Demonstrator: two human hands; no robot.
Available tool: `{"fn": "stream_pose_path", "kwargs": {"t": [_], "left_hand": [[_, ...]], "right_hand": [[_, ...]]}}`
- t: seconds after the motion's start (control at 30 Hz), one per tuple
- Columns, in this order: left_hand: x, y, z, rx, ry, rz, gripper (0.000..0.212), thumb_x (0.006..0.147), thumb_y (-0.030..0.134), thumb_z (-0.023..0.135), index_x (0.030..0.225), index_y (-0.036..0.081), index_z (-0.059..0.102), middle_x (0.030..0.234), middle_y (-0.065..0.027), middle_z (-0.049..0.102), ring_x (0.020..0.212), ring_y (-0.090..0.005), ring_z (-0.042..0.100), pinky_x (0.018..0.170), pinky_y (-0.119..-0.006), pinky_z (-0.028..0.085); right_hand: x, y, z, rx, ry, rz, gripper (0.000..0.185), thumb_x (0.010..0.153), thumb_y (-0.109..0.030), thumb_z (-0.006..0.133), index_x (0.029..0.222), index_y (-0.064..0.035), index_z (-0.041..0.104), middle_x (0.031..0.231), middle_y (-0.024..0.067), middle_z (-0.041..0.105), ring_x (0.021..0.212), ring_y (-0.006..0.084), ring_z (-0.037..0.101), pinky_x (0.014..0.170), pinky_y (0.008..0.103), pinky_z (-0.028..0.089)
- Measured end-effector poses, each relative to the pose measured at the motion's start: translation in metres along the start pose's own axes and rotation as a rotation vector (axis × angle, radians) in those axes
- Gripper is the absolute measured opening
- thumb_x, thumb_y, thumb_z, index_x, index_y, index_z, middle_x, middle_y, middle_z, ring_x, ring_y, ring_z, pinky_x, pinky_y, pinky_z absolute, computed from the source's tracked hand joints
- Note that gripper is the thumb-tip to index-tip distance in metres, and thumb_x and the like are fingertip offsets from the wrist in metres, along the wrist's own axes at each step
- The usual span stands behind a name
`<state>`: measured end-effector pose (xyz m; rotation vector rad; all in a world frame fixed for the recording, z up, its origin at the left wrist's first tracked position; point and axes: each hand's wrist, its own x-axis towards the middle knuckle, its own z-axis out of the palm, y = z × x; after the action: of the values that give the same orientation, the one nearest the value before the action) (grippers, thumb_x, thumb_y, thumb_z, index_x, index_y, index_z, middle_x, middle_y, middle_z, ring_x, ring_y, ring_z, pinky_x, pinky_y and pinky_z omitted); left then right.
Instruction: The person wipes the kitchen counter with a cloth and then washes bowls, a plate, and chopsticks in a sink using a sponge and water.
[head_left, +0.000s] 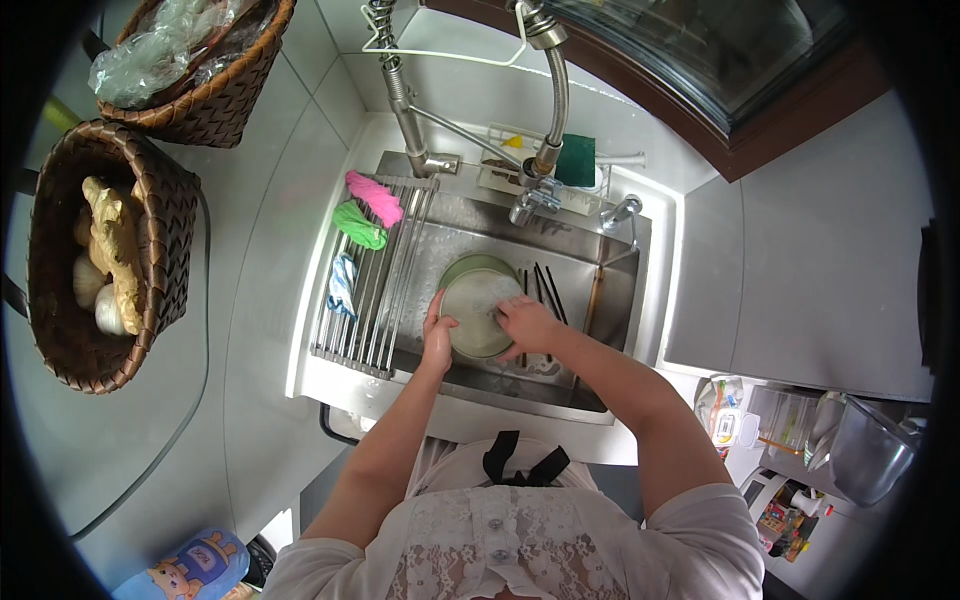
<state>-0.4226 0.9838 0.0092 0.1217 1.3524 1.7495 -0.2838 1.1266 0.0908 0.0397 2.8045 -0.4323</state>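
A pale round bowl or dish (472, 330) is tilted over the stainless steel sink (450, 217). My left hand (437, 334) grips its left rim, thumb on the near side. Across its right part lies my right hand (529, 326), its fingers on a whitish, mesh-like scrubber (496, 287); the exact material is blurred. Behind the pale dish, a green dish (480, 261) shows only its far edge. Several dark chopsticks (553, 289) rest on the sink floor, right of the dishes and partly hidden by my right hand.
A roll-up metal rack (375, 300) spans the sink's left side, with pink (375, 196), green (360, 225) and blue-white cloths (343, 285). The faucet (534, 199) rises behind. Woven baskets (169, 247) stand left, one holding ginger (114, 240) and garlic (111, 311).
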Motion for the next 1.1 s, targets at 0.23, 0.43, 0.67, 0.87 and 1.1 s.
{"fn": "stream_pose_path", "kwargs": {"t": [0.23,0.43,0.67,0.87,1.1], "left_hand": [[0.008,0.0,0.005,-0.018,0.067,-0.053,0.059,0.064,-0.001,0.043,0.123,0.003,0.046,0.114,-0.009,0.051,0.1,-0.0178,0.047,0.087,-0.026,0.036],[0.021,0.022,-0.008,0.04,-0.082,-0.117,0.057,0.064,0.0,0.041,0.121,0.004,0.049,0.106,-0.0082,0.056,0.096,-0.0187,0.05,0.086,-0.026,0.038],[0.02,0.033,0.0,0.288,-0.035,-0.251,0.064,0.061,0.0,0.046,0.125,0.003,0.044,0.109,-0.0102,0.054,0.097,-0.0198,0.05,0.086,-0.026,0.037],[0.011,0.023,-0.001,-0.001,-0.003,-0.079,0.064,0.062,-0.004,0.042,0.125,0.003,0.042,0.112,-0.0096,0.051,0.098,-0.0178,0.049,0.086,-0.025,0.037],[0.006,0.013,0.024,-0.033,0.168,0.055,0.063,0.065,-0.005,0.04,0.128,0.003,0.037,0.119,-0.0113,0.046,0.1,-0.019,0.048,0.087,-0.026,0.038]], "right_hand": [[0.043,-0.027,0.019,0.189,0.19,0.161,0.081,0.076,-0.06,0.047,0.119,0.0076,0.035,0.132,0.0274,0.027,0.12,0.0391,0.032,0.099,0.0427,0.027],[0.026,-0.014,0.026,0.145,0.146,-0.4,0.087,0.075,-0.065,0.044,0.13,0.0008,0.029,0.141,0.0158,0.019,0.128,0.027,0.026,0.103,0.0442,0.02],[0.036,0.022,-0.017,-0.161,-0.244,-0.134,0.075,0.075,-0.063,0.044,0.123,-0.0052,0.045,0.13,0.0117,0.038,0.123,0.0196,0.033,0.107,0.0407,0.009],[0.016,0.021,0.024,-0.218,0.139,-0.008,0.063,0.084,-0.053,0.037,0.115,-0.0012,0.05,0.13,0.0154,0.038,0.125,0.0232,0.03,0.108,0.0382,0.007],[0.019,-0.052,0.047,0.407,0.303,0.25,0.036,0.087,-0.033,0.041,0.102,-0.0004,0.05,0.099,0.0225,0.055,0.092,0.0348,0.053,0.081,0.0445,0.041]]}}
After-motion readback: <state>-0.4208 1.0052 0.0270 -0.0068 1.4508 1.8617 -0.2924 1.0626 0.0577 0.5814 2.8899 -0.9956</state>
